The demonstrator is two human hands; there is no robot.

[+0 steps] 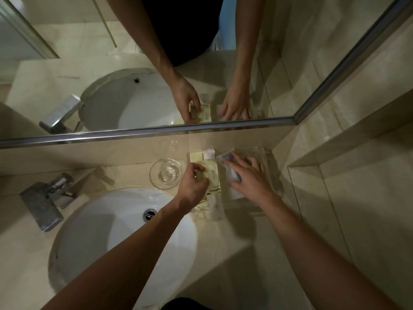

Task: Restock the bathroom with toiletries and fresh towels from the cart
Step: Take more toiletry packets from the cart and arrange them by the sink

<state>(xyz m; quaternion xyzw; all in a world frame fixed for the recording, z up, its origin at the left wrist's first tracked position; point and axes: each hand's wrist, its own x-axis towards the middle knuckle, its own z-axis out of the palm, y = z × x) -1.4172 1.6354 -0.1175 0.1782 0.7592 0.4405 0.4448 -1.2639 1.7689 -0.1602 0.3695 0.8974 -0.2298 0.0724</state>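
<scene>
Item: vanity worktop (234, 238), toiletry restock in hand, listed left to right.

1. Chrome tap (42, 200) at the far left; white basin (100, 238) beside it; neither is touched.
2. Clear drinking glass (165, 173), upright, at the back of the worktop just left of the toiletries.
3. Left hand (193, 186): forearm reaches across the basin, wrist bent, fingers curled; the grip pinches the near edge of a cream sachet (212, 173) that lies flat against the back wall; a long white sachet (215, 209) lies on the worktop just below the hand.
4. Right hand (250, 177): forearm comes in from the right, palm down, fingers spread and fairly straight; the grip is released and presses flat on a clear-wrapped packet (223, 158) at the left side of a clear tray (268, 153) in the corner.

Handling note, by judgement: the step is squaring the toiletries side by side; best to slide the cream sachet flush against its neighbours while the flat hand steadies the wrapped packet; keep the left elbow clear of the glass; towels are not in view, so the task looks part done.
</scene>
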